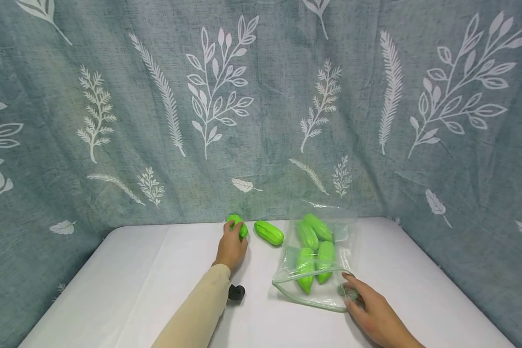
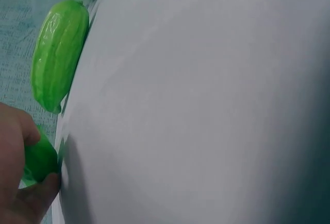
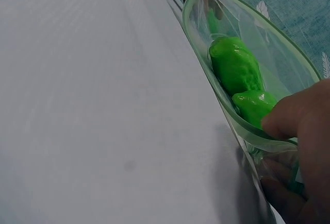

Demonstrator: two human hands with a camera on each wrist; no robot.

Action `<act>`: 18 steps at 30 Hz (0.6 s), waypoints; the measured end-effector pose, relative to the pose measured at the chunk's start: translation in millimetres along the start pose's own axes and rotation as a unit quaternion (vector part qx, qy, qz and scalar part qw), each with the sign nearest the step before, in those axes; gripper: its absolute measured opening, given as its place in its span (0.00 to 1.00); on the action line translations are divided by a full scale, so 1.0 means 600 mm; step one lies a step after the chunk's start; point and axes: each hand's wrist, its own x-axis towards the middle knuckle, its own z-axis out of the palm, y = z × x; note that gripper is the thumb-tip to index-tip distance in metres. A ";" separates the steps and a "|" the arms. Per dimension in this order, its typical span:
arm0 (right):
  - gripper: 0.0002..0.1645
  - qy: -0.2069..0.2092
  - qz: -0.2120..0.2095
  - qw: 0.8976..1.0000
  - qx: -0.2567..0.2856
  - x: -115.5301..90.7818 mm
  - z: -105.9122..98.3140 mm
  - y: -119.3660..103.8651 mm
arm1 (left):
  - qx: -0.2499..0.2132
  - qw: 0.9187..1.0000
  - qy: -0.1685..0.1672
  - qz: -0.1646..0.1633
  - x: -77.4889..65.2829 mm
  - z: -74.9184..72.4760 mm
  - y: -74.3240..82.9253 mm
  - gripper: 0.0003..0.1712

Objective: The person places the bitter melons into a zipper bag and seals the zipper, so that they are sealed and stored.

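Observation:
Near the far edge of the table, my left hand (image 1: 231,246) grips a bright green, ridged cucumber-like vegetable (image 1: 234,218), its thumb and fingers around the sides. A second green vegetable (image 1: 268,233) lies on the table just right of that hand. To the right lies a clear zip bag (image 1: 347,249) with several similar vegetables (image 1: 306,265) inside. My right hand (image 1: 376,309) pinches the bag's green-edged rim at its near right corner. In the right wrist view the mouth of the bag gapes, with two vegetables (image 3: 234,65) visible inside.
A white table (image 1: 165,275) stretches under everything. Behind it hangs a grey-green curtain (image 1: 269,96) with white leaf prints, meeting the table's back edge. A small black object (image 1: 237,292) shows beside my left sleeve (image 1: 200,309).

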 end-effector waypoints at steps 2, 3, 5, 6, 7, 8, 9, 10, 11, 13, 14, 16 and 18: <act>0.33 0.001 -0.004 1.000 0.000 0.000 0.000 0.000 | -0.012 1.000 0.003 -0.007 0.000 -0.003 -0.003 0.29; 0.33 0.002 -0.005 1.000 0.001 0.000 0.000 0.000 | -0.020 1.000 0.004 -0.012 0.000 -0.004 -0.005 0.29; 0.33 0.003 -0.008 1.000 0.001 0.000 0.000 0.000 | -0.040 0.999 0.005 -0.026 0.000 -0.005 -0.009 0.29; 0.33 0.003 -0.009 1.000 0.002 0.000 0.000 0.000 | -0.051 0.998 0.007 -0.032 -0.001 -0.005 -0.011 0.30; 0.33 0.003 -0.008 1.000 0.003 0.001 0.001 0.001 | -0.062 0.997 0.010 -0.037 -0.001 -0.006 -0.012 0.30; 0.32 0.002 -0.008 1.000 0.002 0.001 0.001 0.001 | -0.073 0.996 0.012 -0.043 -0.001 -0.006 -0.012 0.30; 0.32 0.001 -0.005 1.000 0.002 0.002 0.001 0.002 | -0.083 0.995 0.013 -0.045 -0.001 -0.007 -0.013 0.30; 0.32 0.000 -0.004 1.000 0.002 0.002 0.001 0.003 | -0.093 0.994 0.015 -0.047 0.000 -0.008 -0.013 0.30; 0.31 -0.002 -0.003 1.000 0.002 0.003 0.001 0.004 | -0.106 0.993 0.017 -0.048 0.000 -0.010 -0.013 0.29; 0.31 -0.002 -0.001 1.000 0.003 0.003 0.002 0.006 | -0.130 0.990 0.018 -0.050 0.000 -0.012 -0.013 0.29; 0.30 -0.002 -0.002 1.000 0.003 0.004 0.002 0.006 | -0.144 0.988 0.020 -0.052 0.000 -0.014 -0.013 0.29; 0.31 -0.001 -0.005 1.000 0.005 0.003 0.002 0.007 | -0.182 0.981 0.026 -0.060 0.000 -0.017 -0.015 0.28; 0.31 0.001 -0.007 1.000 0.009 0.002 0.003 0.007 | -0.215 0.974 0.034 -0.066 -0.003 -0.019 -0.018 0.27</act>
